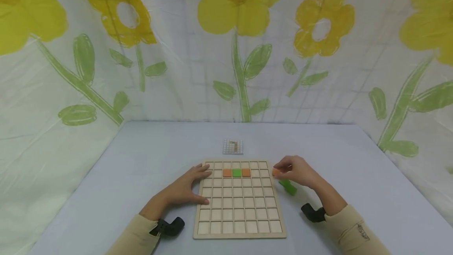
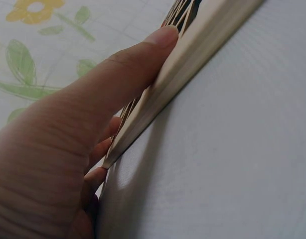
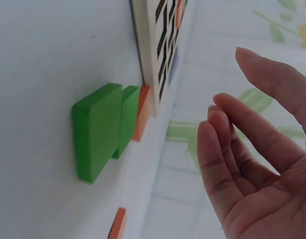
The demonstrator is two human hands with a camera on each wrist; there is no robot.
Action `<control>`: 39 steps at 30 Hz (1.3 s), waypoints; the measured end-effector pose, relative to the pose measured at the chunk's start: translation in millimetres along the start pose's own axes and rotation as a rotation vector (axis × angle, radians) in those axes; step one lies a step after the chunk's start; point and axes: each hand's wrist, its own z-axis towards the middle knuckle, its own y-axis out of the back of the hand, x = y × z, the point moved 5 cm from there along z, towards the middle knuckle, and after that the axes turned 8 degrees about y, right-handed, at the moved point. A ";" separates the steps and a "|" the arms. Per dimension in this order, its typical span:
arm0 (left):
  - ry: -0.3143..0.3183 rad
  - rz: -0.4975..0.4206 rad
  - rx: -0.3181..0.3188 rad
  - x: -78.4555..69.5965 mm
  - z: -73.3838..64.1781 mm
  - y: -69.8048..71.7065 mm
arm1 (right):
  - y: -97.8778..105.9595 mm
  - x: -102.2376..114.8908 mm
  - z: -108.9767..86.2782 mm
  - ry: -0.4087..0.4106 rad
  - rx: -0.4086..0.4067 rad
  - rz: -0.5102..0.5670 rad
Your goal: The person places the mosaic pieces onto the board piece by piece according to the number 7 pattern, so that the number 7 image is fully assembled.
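A wooden grid board (image 1: 238,238) lies flat, with an orange tile (image 1: 227,172), a green tile (image 1: 236,172) and another orange tile (image 1: 245,172) side by side in one row near its far end. My left hand (image 1: 183,187) rests along the board's left edge, thumb and fingers spread over the rim. Right of the board hovers my right hand (image 1: 299,171), fingers bent and thumb held apart, nothing between them in the right wrist view. Close by lie a loose orange tile (image 3: 143,113) against the board's side and two green tiles (image 3: 98,132).
Another loose orange tile (image 3: 118,224) shows at the bottom of the right wrist view. A small card (image 1: 232,146) with a printed grid pattern lies beyond the board on the white table (image 1: 159,141). Behind the table hangs a flowered curtain (image 1: 198,89).
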 end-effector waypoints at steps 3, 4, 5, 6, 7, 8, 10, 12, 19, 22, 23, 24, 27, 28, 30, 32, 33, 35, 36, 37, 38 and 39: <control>0.004 0.001 0.004 0.2 -0.7 -0.8 | 1.7 -3.8 -8.5 -0.036 -0.010 -0.008; 0.005 0.001 0.004 0.1 -0.8 -0.9 | 2.3 -4.5 -11.3 -0.042 -0.008 -0.010; 0.005 0.001 0.003 0.1 -0.8 -1.0 | 3.0 -5.4 -13.8 -0.051 -0.011 -0.016; 0.008 0.004 0.002 0.1 -0.7 -1.0 | 3.7 -6.3 -16.0 -0.058 -0.014 -0.026; 0.009 0.003 0.000 0.1 -0.7 -0.9 | 4.6 -6.9 -18.2 -0.064 -0.017 -0.032; 0.012 0.005 -0.002 0.1 -0.7 -0.8 | 5.2 -7.4 -20.4 -0.067 -0.014 -0.030; 0.018 0.002 -0.004 0.2 -0.6 -0.7 | 6.4 -8.5 -24.8 -0.074 -0.013 -0.026; 0.023 0.001 -0.003 0.3 -0.7 -0.7 | 6.9 -10.2 -29.0 -0.083 -0.010 -0.016; 0.015 -0.002 -0.001 -0.8 -1.8 -0.5 | 4.4 -22.7 -44.6 -0.185 -0.025 0.038; 0.012 0.003 -0.005 -1.2 -1.9 -0.4 | 2.3 -28.0 -50.5 -0.207 -0.033 0.051; 0.014 0.006 -0.007 -1.1 -1.9 -0.3 | 1.1 -29.2 -51.6 -0.206 -0.030 0.058; 0.016 0.010 -0.009 -0.8 -1.7 -0.1 | 0.0 -29.7 -52.2 -0.204 -0.027 0.062; 0.013 0.018 -0.013 0.0 -0.9 -0.2 | -4.2 -31.5 -53.6 -0.201 -0.024 0.061; 0.013 0.018 -0.013 0.3 -0.7 -0.2 | -5.5 -31.9 -53.8 -0.203 -0.025 0.061; 0.007 0.019 -0.013 0.3 -0.4 -0.2 | -7.1 -31.4 -54.0 -0.195 -0.030 0.042; 0.002 0.018 -0.012 0.2 -0.4 -0.1 | -8.2 -30.2 -54.1 -0.185 -0.040 0.024; 0.002 0.017 -0.012 0.1 -0.4 0.0 | -8.6 -29.3 -54.1 -0.178 -0.045 0.014; -0.001 0.014 -0.011 0.0 -0.6 0.0 | -9.3 -27.1 -53.9 -0.166 -0.053 -0.006; -0.002 0.013 -0.011 -0.1 -0.6 0.0 | -9.5 -26.3 -53.6 -0.164 -0.059 -0.013; -0.002 0.011 -0.011 -0.3 -0.7 0.1 | -9.7 -25.4 -53.3 -0.161 -0.063 -0.022; -0.002 0.010 -0.011 -0.4 -0.7 0.1 | -10.0 -24.8 -53.0 -0.159 -0.068 -0.027; -0.003 0.009 -0.011 -0.5 -0.8 0.0 | -10.2 -24.3 -52.7 -0.156 -0.070 -0.032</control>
